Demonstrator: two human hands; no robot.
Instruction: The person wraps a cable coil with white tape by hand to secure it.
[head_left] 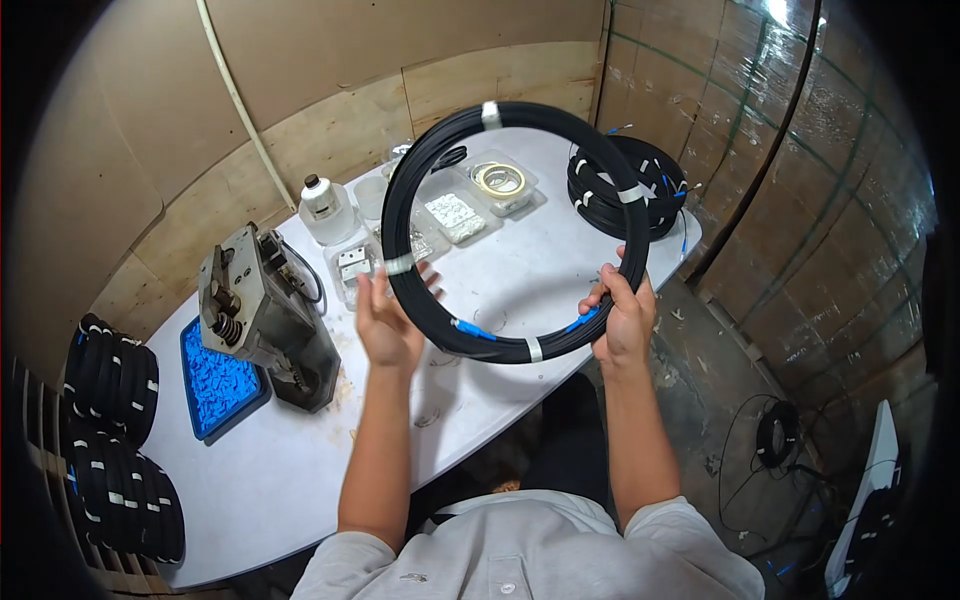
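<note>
A coil of black cable is raised above the table, tilted so its round opening faces me. White tape bands wrap it at several places. Two blue connectors lie along its lower inner edge. My right hand is closed round the lower right of the ring, thumb on the front. At the lower left is my left hand, fingers spread and partly behind the ring, their tips showing through the opening.
On the white table stand a metal press, a blue tray of small blue parts, a bottle, and clear boxes with white parts and tape rolls. Cable coils sit at far right and left.
</note>
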